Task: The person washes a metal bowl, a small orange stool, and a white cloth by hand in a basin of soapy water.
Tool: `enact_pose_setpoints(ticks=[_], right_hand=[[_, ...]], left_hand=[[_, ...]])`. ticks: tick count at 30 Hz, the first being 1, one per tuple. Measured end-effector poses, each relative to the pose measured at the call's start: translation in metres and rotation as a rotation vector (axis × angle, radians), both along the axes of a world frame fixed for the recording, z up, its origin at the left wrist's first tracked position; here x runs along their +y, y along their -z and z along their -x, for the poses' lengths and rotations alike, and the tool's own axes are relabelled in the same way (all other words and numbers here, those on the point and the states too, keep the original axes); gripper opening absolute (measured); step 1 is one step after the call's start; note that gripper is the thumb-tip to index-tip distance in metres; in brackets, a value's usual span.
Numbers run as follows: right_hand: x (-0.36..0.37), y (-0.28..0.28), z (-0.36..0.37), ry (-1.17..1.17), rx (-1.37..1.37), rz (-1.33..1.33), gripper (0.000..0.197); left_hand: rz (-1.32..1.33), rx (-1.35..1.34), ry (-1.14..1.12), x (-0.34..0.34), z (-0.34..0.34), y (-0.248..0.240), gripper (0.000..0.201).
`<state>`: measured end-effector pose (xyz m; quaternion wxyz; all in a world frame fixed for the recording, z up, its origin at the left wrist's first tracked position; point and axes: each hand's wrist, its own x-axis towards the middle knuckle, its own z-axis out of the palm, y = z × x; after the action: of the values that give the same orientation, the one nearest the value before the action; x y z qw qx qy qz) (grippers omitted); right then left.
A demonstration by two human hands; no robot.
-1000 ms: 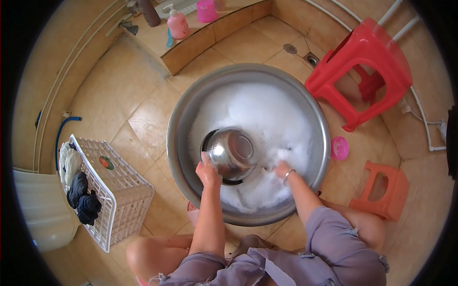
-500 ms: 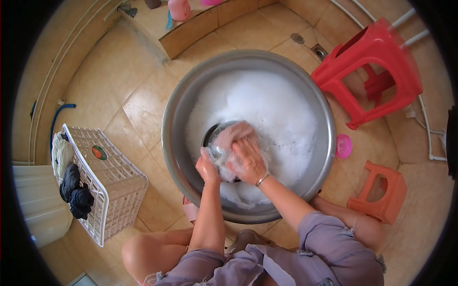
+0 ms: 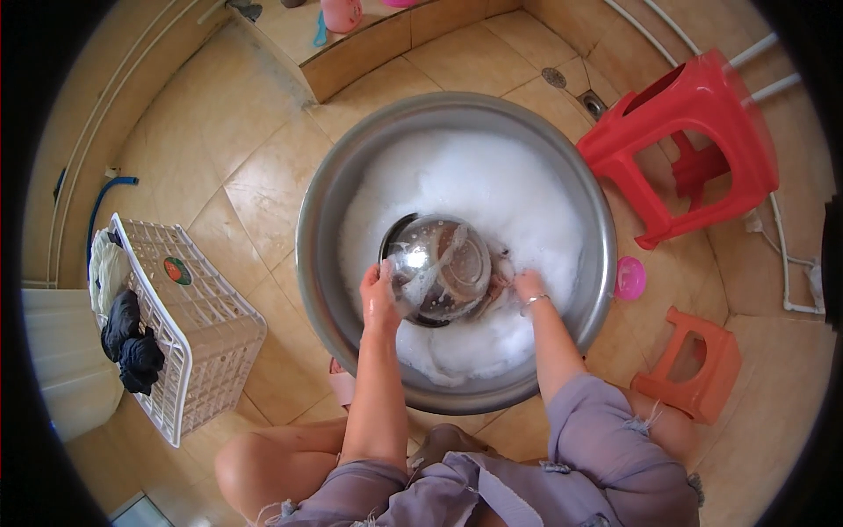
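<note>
A big grey metal basin (image 3: 316, 167) full of white suds (image 3: 474, 167) stands before me. Within it, a shiny round metal bowl (image 3: 461, 263) with a dark rim shows its wet, foam-streaked underside. My left hand (image 3: 379, 294) grips the bowl's left edge, fingers closed on it. To the right of the bowl, my right hand (image 3: 529, 286) dips into the foam, a bracelet at its wrist. Beside that hand lies a pinkish cloth (image 3: 499, 290), partly sunk in suds. The foam hides my right fingers, so whether they hold the cloth does not show.
A white plastic basket (image 3: 211, 307) with dark and pale clothes (image 3: 132, 338) over its side stands at left. On the right are a red stool (image 3: 650, 167), a pink dish (image 3: 630, 278) and an orange stool (image 3: 694, 369). A tiled ledge (image 3: 369, 57) runs behind the basin.
My right hand has moved off the bowl, right and down into the suds, taking the cloth along. The bowl's underside is now uncovered; my left hand stays at its edge.
</note>
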<state>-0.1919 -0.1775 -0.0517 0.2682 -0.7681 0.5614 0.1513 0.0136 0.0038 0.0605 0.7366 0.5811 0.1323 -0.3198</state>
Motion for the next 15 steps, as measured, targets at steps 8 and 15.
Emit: enact_pose_setpoints(ticks=[8,15], right_hand=[[0.048,-0.203,-0.072,0.052,-1.154,-0.593,0.013],[0.079,-0.187,-0.109,-0.768,-0.747,0.598,0.031]], left_hand=[[-0.285,-0.376,0.072,-0.007,0.003,-0.007,0.035],[-0.52,-0.596,0.249,-0.017,0.021,-0.036,0.053]])
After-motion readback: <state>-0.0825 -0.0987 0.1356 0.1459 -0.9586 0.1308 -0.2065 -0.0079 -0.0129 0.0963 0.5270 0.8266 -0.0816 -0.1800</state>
